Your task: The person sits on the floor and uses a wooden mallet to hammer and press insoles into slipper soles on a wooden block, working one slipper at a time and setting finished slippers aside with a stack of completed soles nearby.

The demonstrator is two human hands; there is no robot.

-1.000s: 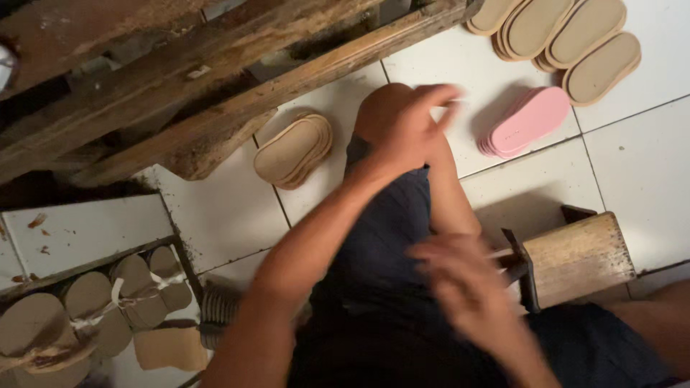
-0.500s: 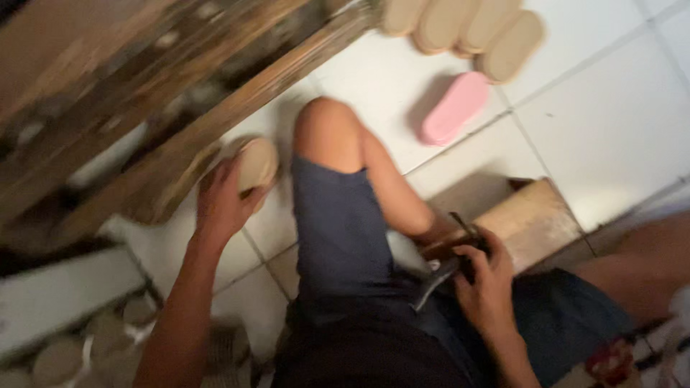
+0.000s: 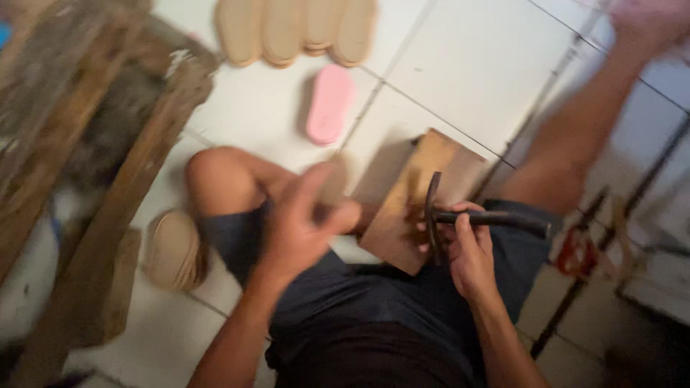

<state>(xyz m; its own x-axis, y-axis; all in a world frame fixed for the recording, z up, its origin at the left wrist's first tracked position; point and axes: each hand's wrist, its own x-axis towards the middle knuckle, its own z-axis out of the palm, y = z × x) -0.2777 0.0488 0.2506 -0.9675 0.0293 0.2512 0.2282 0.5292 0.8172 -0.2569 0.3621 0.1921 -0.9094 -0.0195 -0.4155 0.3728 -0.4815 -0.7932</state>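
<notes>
Head view: we grip a hammer in our right hand, left hand pinching a tan sole toward the wooden block.

pink sole | tan soles row | wooden frame | white tiles

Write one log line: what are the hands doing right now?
left hand: holds tan sole | right hand: grips dark hammer | wooden block: between knees | pink sole: on tiles
</notes>
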